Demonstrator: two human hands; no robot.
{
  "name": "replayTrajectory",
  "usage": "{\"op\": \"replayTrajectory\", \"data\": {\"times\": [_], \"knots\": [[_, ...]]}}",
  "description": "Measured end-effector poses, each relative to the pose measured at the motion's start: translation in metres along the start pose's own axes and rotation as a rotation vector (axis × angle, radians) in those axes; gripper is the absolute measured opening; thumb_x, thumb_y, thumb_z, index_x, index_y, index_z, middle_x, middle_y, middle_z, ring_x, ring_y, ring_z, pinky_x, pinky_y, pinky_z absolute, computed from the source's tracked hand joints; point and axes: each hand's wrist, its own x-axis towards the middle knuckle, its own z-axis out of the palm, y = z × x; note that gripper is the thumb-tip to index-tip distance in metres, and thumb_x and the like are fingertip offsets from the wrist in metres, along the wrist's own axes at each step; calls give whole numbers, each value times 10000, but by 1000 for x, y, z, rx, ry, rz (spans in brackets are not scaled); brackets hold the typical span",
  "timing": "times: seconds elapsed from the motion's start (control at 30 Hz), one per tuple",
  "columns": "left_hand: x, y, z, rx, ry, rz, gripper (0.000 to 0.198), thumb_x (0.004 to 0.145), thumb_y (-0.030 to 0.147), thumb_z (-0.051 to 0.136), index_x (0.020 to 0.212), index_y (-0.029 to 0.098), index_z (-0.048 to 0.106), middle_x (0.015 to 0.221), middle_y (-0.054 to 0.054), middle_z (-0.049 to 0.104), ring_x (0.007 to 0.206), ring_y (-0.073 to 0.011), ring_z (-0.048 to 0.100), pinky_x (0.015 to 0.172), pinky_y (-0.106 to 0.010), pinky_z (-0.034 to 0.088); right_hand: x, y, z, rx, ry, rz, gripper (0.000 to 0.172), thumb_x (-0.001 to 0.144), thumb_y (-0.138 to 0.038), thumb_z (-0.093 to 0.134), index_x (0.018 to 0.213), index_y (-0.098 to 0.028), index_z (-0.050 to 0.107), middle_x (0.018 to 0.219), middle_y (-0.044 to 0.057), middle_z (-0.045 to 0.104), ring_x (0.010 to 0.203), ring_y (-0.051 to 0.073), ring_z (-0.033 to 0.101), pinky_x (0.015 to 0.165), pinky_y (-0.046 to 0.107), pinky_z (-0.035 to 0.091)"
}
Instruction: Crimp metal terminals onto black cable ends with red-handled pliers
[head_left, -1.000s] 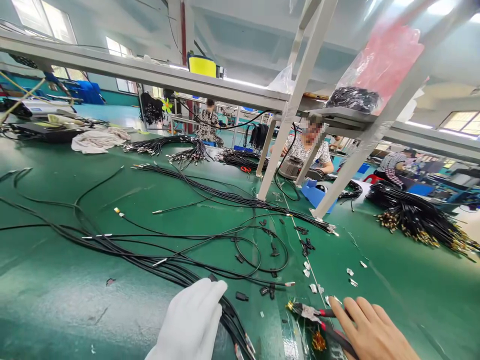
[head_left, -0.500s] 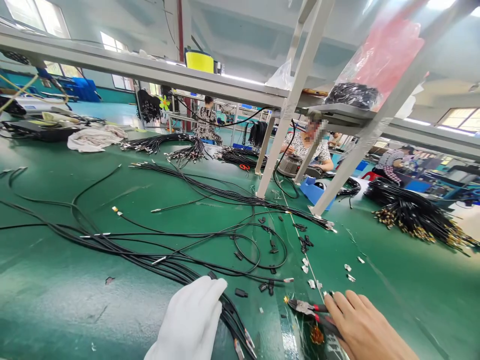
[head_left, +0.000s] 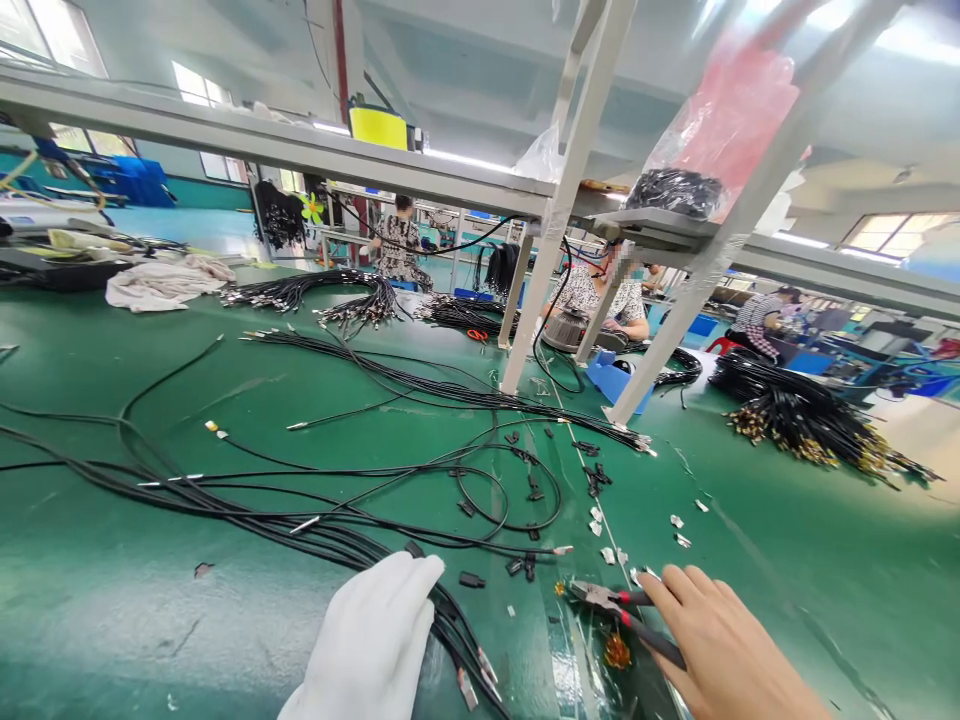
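My left hand (head_left: 367, 630), in a white glove, is curled over a bundle of black cables (head_left: 330, 540) near the table's front edge. The cables' silver-tipped ends (head_left: 469, 685) stick out beyond the fingers. In my bare right hand (head_left: 720, 640) is a pair of pliers (head_left: 600, 597) with red and black handles, jaws pointing left. Just off the jaw tips lies a small yellow-orange bit (head_left: 559, 588). Below the pliers is an amber-brown lump (head_left: 617, 650). Small black connector housings (head_left: 472, 580) and white scraps (head_left: 607, 555) are scattered close by. My left fingertips are partly hidden.
Grey shelf posts (head_left: 559, 230) rise from the green table (head_left: 247, 400). More cable bundles (head_left: 450, 385) lie across it, with a brass-ended pile (head_left: 817, 420) at right. A cloth (head_left: 169, 285) lies at left. A co-worker (head_left: 596, 295) sits across the table.
The whole view has shifted slightly left. The pliers' handles look spread wider, and their jaws sit a little apart from the yellow-orange bit. My left hand stays on the cables.
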Motion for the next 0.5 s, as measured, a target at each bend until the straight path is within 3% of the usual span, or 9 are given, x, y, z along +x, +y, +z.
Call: {"op": "replayTrajectory", "data": {"times": [0.27,0.5], "knots": [[-3,3,0,-6,-2,-69,346,982,229,528,1323,244,586,1214,-9,682,1113,-162,626,961,-279,505,13,-3,6,6,-30,-81,103,724,-148,627,786,-206,568,698,17,557,567,225,567,514,335,404],[8,9,-3,-74,20,-79,280,1014,226,487,1265,218,610,1165,-16,693,1091,-159,617,992,-281,445,-9,4,-10,-20,-6,-74,124,783,-175,609,898,-205,573,775,14,565,639,207,549,602,335,403]]}}
